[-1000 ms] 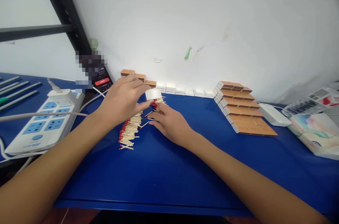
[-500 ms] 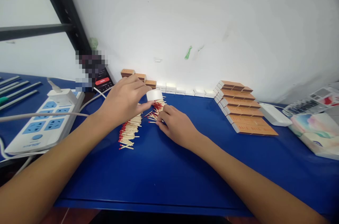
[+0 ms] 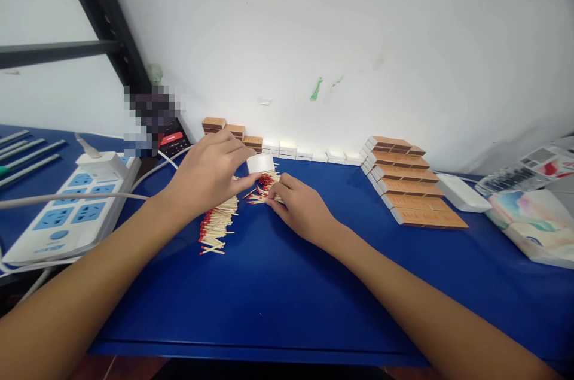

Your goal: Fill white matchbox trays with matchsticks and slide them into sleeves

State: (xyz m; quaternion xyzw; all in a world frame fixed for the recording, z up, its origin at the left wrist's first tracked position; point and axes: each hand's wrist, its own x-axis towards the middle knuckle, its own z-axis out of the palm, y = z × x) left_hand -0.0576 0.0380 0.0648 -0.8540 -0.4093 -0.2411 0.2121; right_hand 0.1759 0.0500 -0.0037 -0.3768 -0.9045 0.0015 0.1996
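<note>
Between the thumb and fingers of my left hand (image 3: 213, 167) is a small white matchbox tray (image 3: 260, 163), tilted above the blue table (image 3: 287, 284). Just below and to its right, my right hand (image 3: 300, 206) has its fingers closed at a small heap of red-tipped matches (image 3: 264, 188); its fingertips touch the matches, and some of them are hidden behind the fingers. A longer row of matches (image 3: 217, 224) lies beneath and in front of my left hand, partly covered by it.
Orange matchboxes (image 3: 408, 188) form a stepped stack at right; more orange boxes (image 3: 214, 124) and white trays (image 3: 314, 155) line the wall. At left are a power strip (image 3: 76, 206), cables and a phone (image 3: 174, 139). A tissue pack (image 3: 529, 224) lies far right.
My right hand has shifted slightly up, and the matches at its fingertips lie closer to the heap. My left hand keeps its hold on the tray. The view has moved a little.
</note>
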